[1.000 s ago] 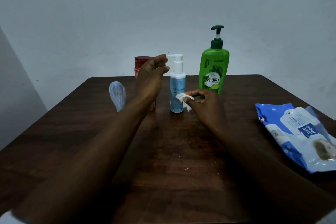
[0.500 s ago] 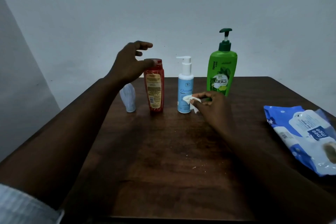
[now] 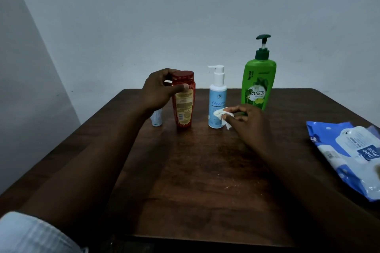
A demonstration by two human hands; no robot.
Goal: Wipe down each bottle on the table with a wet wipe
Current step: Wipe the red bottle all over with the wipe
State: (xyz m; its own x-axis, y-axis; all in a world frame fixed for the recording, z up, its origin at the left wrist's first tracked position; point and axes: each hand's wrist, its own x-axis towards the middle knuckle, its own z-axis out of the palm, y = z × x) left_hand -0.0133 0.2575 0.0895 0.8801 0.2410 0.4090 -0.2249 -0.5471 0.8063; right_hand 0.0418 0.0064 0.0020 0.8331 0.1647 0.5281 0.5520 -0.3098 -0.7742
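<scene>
ok so left hand (image 3: 158,90) is clamped round the upright red bottle (image 3: 184,109), just left of the blue pump bottle (image 3: 217,98); right hand (image 3: 248,123) pinches the wet wipe (image 3: 219,113) just right of it.

left hand (image 3: 159,90) grips the upper part of the red bottle (image 3: 183,100), which stands upright on the wooden table (image 3: 205,181). right hand (image 3: 249,122) pinches a crumpled wet wipe (image 3: 223,116) touching the light blue pump bottle (image 3: 217,102). green pump bottle (image 3: 258,80) stands behind it. small pale bottle (image 3: 157,118), mostly hidden behind the left wrist, possibly a tube. blue wipes pack (image 3: 349,156) lies at the right edge.
</scene>
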